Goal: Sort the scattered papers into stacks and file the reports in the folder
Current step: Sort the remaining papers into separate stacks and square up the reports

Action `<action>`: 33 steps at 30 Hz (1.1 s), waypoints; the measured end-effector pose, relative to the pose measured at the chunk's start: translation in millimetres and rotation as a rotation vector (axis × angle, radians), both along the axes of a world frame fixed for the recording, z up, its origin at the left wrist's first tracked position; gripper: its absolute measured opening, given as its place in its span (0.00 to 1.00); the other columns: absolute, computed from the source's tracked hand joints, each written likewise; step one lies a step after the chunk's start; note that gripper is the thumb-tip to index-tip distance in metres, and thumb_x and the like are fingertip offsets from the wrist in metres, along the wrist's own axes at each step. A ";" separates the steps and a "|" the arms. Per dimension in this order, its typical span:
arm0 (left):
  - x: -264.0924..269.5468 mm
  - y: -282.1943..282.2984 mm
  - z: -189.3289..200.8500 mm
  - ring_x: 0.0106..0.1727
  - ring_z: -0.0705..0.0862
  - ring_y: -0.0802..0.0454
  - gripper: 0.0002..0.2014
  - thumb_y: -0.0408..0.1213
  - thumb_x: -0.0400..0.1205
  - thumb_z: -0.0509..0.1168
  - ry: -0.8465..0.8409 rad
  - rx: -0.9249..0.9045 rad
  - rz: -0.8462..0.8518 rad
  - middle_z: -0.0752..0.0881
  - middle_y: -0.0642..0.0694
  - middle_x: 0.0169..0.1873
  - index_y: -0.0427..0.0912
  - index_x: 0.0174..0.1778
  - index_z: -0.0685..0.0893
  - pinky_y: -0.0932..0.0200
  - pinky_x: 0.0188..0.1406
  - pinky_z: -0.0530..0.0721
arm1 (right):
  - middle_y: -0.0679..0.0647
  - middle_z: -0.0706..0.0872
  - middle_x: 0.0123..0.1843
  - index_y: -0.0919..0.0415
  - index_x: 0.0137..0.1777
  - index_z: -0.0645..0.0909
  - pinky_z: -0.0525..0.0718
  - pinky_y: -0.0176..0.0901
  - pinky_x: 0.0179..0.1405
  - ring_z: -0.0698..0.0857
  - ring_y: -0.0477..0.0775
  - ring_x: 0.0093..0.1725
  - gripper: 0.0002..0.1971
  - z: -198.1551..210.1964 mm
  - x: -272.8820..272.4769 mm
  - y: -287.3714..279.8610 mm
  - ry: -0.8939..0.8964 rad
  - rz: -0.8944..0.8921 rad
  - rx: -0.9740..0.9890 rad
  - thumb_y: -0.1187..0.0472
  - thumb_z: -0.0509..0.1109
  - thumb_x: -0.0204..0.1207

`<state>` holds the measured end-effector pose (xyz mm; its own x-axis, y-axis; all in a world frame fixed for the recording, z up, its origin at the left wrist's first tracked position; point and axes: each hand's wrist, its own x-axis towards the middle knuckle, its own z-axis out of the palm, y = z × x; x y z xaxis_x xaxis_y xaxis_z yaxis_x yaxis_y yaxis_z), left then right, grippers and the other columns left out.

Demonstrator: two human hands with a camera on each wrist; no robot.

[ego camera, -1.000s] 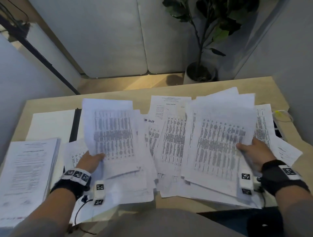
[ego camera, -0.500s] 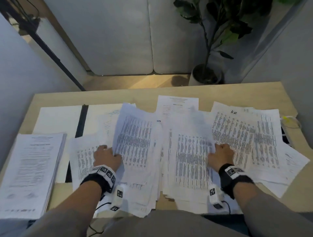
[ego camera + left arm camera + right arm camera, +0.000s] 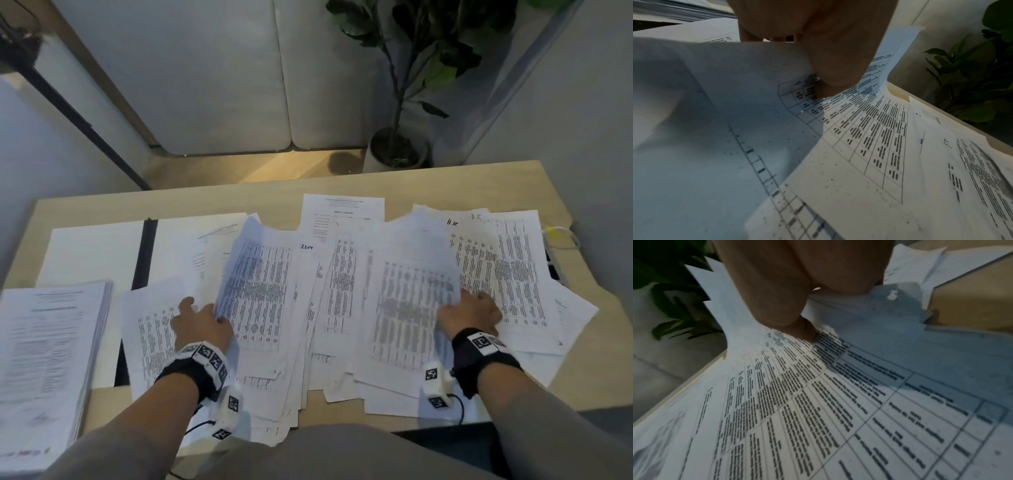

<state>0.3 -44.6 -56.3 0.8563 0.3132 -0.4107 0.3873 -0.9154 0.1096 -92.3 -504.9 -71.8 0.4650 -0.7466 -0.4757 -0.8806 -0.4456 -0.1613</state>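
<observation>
Printed papers lie spread over the wooden desk (image 3: 274, 192). My left hand (image 3: 212, 313) pinches the left edge of a table-printed sheet (image 3: 257, 291), which curls upward; the thumb (image 3: 834, 78) presses on its printed side. My right hand (image 3: 457, 305) grips the right edge of another table sheet (image 3: 407, 294), blurred and lifted off the pile, with the thumb (image 3: 795, 327) on its print. A neat stack of reports (image 3: 51, 359) sits at the near left. An open folder with a black spine (image 3: 145, 253) lies at the back left. A weekly report page (image 3: 342, 216) shows at the back centre.
More table sheets (image 3: 513, 274) overlap at the right, reaching the desk's right edge. A yellow-white cable (image 3: 560, 236) and a dark device lie at that edge. A potted plant (image 3: 397, 150) and a sofa (image 3: 219, 85) stand behind the desk.
A second ago both hands held sheets raised; half a second ago they were down on the pile. Now each hand has an edge of a sheet lifted again, the right hand further right.
</observation>
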 end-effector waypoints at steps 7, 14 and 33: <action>-8.1 -5.2 8.0 0.73 0.74 0.36 0.16 0.40 0.87 0.63 -0.048 -0.011 -0.053 0.75 0.45 0.79 0.39 0.68 0.86 0.37 0.61 0.84 | 0.56 0.60 0.87 0.49 0.86 0.70 0.71 0.70 0.77 0.63 0.69 0.81 0.32 0.0 -8.3 -11.0 0.035 -0.027 0.020 0.60 0.67 0.79; -6.7 -5.1 7.4 0.59 0.81 0.38 0.13 0.40 0.85 0.65 -0.066 -0.027 -0.048 0.82 0.40 0.61 0.37 0.60 0.86 0.41 0.53 0.88 | 0.60 0.60 0.80 0.59 0.74 0.82 0.78 0.64 0.71 0.75 0.73 0.68 0.22 6.1 -8.6 -9.3 -0.180 -0.124 -0.005 0.66 0.69 0.80; 42.0 74.2 52.3 0.63 0.88 0.36 0.16 0.44 0.76 0.81 -0.022 -0.740 0.336 0.90 0.39 0.63 0.44 0.57 0.89 0.29 0.74 0.78 | 0.54 0.85 0.73 0.58 0.78 0.77 0.80 0.55 0.65 0.86 0.63 0.64 0.29 32.5 -46.2 -123.9 -0.602 -0.365 0.367 0.50 0.78 0.80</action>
